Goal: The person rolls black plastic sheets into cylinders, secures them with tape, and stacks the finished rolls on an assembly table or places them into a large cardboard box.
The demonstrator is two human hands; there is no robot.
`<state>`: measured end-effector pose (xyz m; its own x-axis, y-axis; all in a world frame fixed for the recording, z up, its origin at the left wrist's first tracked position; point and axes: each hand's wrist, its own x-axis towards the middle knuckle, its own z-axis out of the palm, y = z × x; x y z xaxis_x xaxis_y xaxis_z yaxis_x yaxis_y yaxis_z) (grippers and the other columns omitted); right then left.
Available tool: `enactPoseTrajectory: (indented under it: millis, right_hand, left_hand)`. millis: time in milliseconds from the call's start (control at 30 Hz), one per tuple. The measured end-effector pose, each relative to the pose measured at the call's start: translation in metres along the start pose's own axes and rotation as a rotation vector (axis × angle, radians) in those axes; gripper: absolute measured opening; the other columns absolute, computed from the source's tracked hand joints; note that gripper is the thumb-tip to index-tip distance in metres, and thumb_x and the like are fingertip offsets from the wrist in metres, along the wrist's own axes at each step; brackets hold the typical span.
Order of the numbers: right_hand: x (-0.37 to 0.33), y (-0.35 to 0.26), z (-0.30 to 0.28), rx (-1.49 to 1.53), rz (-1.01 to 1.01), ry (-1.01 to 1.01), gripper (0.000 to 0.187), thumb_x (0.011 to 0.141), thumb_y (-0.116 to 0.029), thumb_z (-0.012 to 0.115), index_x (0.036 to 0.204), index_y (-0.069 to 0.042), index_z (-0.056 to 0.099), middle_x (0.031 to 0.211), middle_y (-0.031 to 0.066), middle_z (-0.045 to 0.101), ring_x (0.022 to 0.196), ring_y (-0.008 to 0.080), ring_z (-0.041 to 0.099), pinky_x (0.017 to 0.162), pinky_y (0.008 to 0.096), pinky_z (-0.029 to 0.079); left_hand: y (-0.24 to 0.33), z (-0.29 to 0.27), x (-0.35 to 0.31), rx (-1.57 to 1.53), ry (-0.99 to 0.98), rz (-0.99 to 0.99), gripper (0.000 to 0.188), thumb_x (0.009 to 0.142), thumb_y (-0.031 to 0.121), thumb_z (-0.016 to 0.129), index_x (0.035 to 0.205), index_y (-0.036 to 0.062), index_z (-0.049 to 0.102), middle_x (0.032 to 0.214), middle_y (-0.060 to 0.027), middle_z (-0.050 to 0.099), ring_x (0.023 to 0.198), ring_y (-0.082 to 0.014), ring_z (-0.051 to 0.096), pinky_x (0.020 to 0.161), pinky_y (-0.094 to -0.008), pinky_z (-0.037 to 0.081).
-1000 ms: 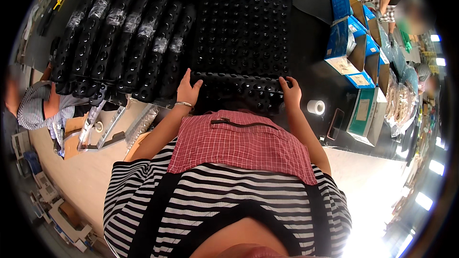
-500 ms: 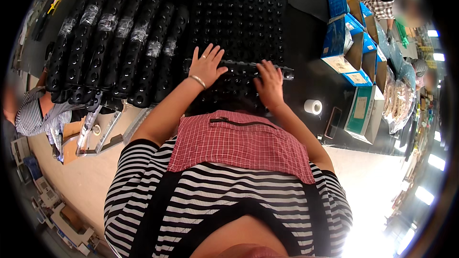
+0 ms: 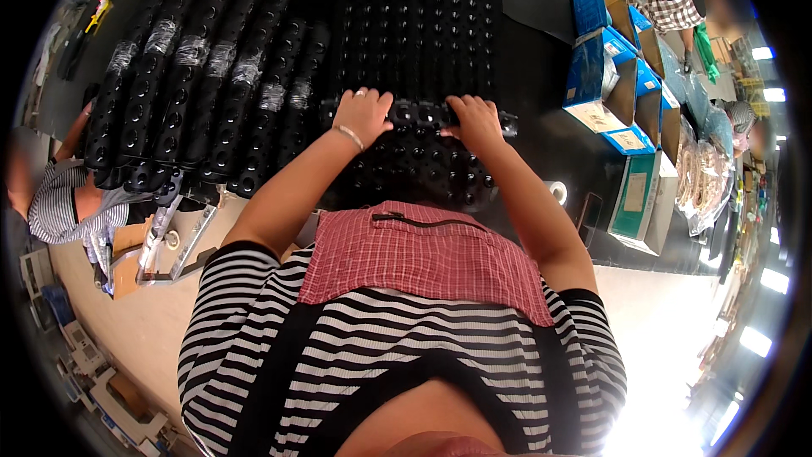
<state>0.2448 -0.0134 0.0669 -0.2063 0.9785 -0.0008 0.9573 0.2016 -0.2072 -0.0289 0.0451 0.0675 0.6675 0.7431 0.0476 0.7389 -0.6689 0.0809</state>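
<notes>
One head-worn fisheye camera looks steeply down from close above the person's chest. It faces forward over a black studded mat (image 3: pixel 423 51) beyond the fingertips.

Factory packing area: long dark bench (image 3: pixel 541 59) carries stacked black studded mats (image 3: pixel 423 25), taped mat rolls (image 3: pixel 194 93) and blue cartons (image 3: pixel 609 76); other workers nearby.

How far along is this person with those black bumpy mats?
Looks done: several rolled mats, bound with clear tape, lie side by side at the left of the black table. In hand: the left hand and right hand press on a partly rolled edge of the flat studded mat. Left: most of that mat lies unrolled beyond the hands, and no tape shows on it.
</notes>
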Motion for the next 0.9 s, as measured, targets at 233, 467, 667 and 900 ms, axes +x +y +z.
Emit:
enactPoseTrajectory:
  millis: [233,467,667,900]
  right_hand:
    - [-0.083,-0.029,0.017,0.024,0.019,-0.166,0.064,0.070,-0.039,0.088,0.125,-0.017,0.064,0.113,0.0060,0.064,0.114,0.0273,0.059,0.095,0.0444,0.046]
    - [-0.075,-0.028,0.007,0.251,0.116,-0.005,0.067,0.075,-0.032,0.086,0.134,-0.012,0.062,0.142,0.0085,0.057,0.137,0.0311,0.048,0.115,0.0486,0.035]
    - [-0.044,-0.036,0.029,0.039,0.104,0.161,0.052,0.098,-0.043,0.061,0.142,-0.014,0.059,0.153,0.0060,0.051,0.149,0.0278,0.037,0.122,0.0557,0.023]
    - [0.052,0.006,0.031,0.061,0.093,0.198,0.046,0.102,-0.043,0.055,0.137,-0.014,0.063,0.152,0.0081,0.052,0.148,0.0274,0.039,0.121,0.0549,0.026]
  left_hand:
    - [0.053,0.028,-0.096,-0.133,0.041,-0.012,0.077,0.077,0.040,0.085,0.141,0.0103,0.054,0.135,-0.0135,0.058,0.128,-0.0295,0.054,0.105,-0.0491,0.041]
    - [0.055,0.027,-0.072,-0.090,0.009,-0.142,0.074,0.094,0.056,0.060,0.149,0.0089,0.049,0.158,-0.0146,0.041,0.148,-0.0317,0.037,0.117,-0.0582,0.029]
    - [0.010,0.036,-0.006,-0.021,0.097,-0.135,0.063,0.100,0.055,0.053,0.145,0.0107,0.055,0.157,-0.0127,0.044,0.147,-0.0312,0.039,0.118,-0.0589,0.030]
    - [0.032,0.014,-0.008,-0.050,0.207,-0.034,0.076,0.083,0.047,0.076,0.144,0.0087,0.051,0.135,-0.0124,0.056,0.130,-0.0324,0.052,0.113,-0.0530,0.036]
